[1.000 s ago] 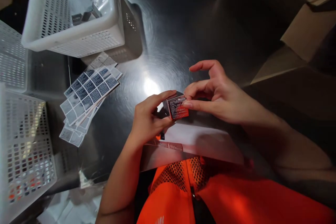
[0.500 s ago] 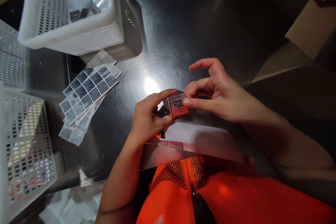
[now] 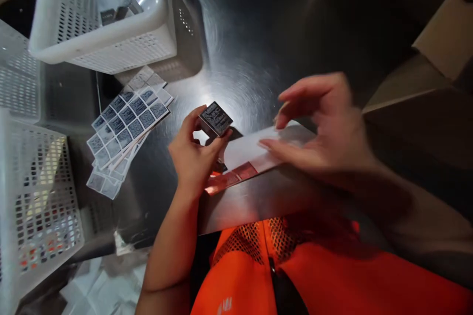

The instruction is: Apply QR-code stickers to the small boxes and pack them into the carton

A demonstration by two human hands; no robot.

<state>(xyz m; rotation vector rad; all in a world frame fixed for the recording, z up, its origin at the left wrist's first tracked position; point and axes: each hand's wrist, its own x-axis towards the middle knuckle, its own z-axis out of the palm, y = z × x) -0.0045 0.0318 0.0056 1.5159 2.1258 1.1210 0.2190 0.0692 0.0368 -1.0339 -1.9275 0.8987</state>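
Note:
A small dark box (image 3: 216, 119) with fine print on its upper face is pinched between the thumb and fingers of my left hand (image 3: 194, 152). My right hand (image 3: 321, 128) hovers to the right of it, blurred, with thumb and fingers apart and nothing visible between them. Beneath both hands lies a white label sheet (image 3: 254, 150), mostly bare, with a few dark printed labels (image 3: 246, 171) left along its near edge. To the left, several overlapping sheets of printed square labels (image 3: 127, 120) rest on the metal table.
A white perforated basket (image 3: 121, 56) with small boxes and clear plastic stands at the back left. More white baskets (image 3: 48, 197) line the left side. Crumpled white paper (image 3: 103, 285) lies at the lower left. A cardboard box (image 3: 443, 34) is at the right.
The box has tilted and moved left and up in my left hand. My right hand has come away from it to the right, its fingers parting, which uncovers more of the white sheet.

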